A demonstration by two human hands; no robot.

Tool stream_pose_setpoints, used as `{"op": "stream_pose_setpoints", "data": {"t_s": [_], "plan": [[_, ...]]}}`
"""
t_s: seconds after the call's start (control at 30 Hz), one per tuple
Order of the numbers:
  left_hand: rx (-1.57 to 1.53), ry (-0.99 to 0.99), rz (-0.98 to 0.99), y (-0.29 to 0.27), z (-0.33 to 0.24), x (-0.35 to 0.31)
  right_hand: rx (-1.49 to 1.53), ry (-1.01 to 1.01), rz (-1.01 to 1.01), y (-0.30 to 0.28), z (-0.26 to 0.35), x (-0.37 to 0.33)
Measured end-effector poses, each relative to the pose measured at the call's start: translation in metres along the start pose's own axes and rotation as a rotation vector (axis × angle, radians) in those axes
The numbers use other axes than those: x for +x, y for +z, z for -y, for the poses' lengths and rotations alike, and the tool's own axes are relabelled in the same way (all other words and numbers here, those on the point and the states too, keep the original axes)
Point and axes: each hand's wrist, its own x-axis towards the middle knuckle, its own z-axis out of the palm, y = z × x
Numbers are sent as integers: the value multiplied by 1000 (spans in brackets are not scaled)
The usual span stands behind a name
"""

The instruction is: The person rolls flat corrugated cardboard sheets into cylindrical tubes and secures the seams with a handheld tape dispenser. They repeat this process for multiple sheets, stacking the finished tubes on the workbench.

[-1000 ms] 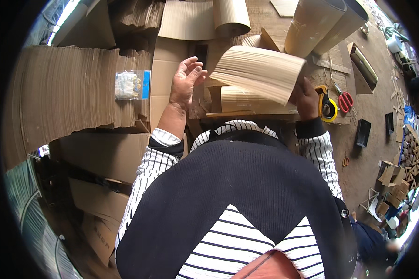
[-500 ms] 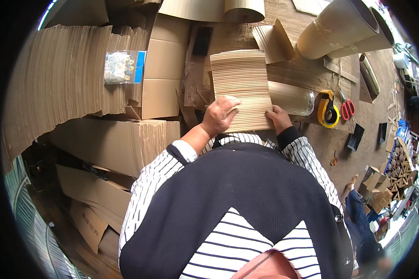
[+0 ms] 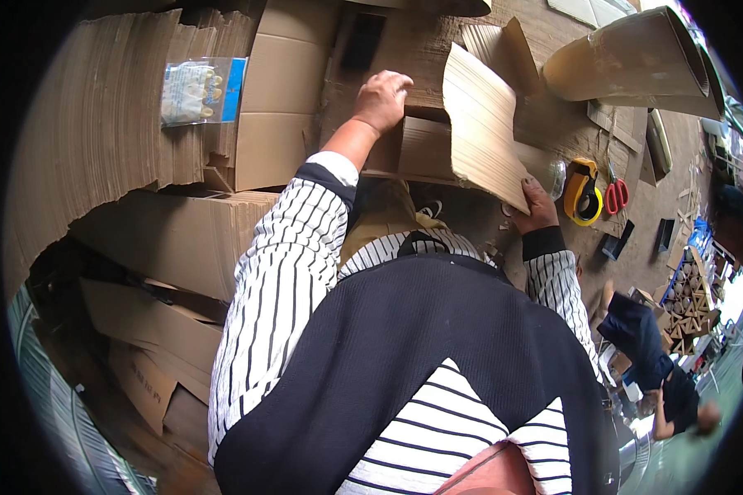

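The worktop (image 3: 425,64) is brown, scuffed and streaked, and above its near edge a ribbed cardboard sheet (image 3: 483,124) stands tilted, slightly bowed. The right grip (image 3: 539,205) pinches the sheet at its near right corner; the left grip (image 3: 382,101) is loosely spread, fingers half bent, over the worktop to the sheet's left. A folded cardboard piece (image 3: 504,51) sits just beyond the sheet, and a wide pale tube (image 3: 623,62) lies slanted at the far right. Nearer, a yellow tape dispenser (image 3: 584,194) rests just beside red-handled scissors (image 3: 616,195). On the left rises a dense cardboard stack (image 3: 91,115) (a clear packet (image 3: 191,92) with a blue edge lies on it). Past the worktop, a black tray (image 3: 617,240) is on the brown floor (image 3: 642,221), and another person (image 3: 640,338) in dark clothes is at lower right.
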Motion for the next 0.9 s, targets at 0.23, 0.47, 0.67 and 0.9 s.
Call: {"op": "stream_pose_setpoints", "data": {"t_s": [0.23, 0.47, 0.67, 0.9], "plan": [[210, -78, 425, 15, -14, 19, 239, -110, 82, -21, 7, 12], [221, -10, 737, 65, -25, 46, 137, -251, 1, 62, 62, 47], [135, -140, 817, 83, -18, 41, -1818, -767, -127, 65, -14, 36], [40, 123, 629, 70, -36, 24, -2173, -642, -94, 72, -44, 39]]}}
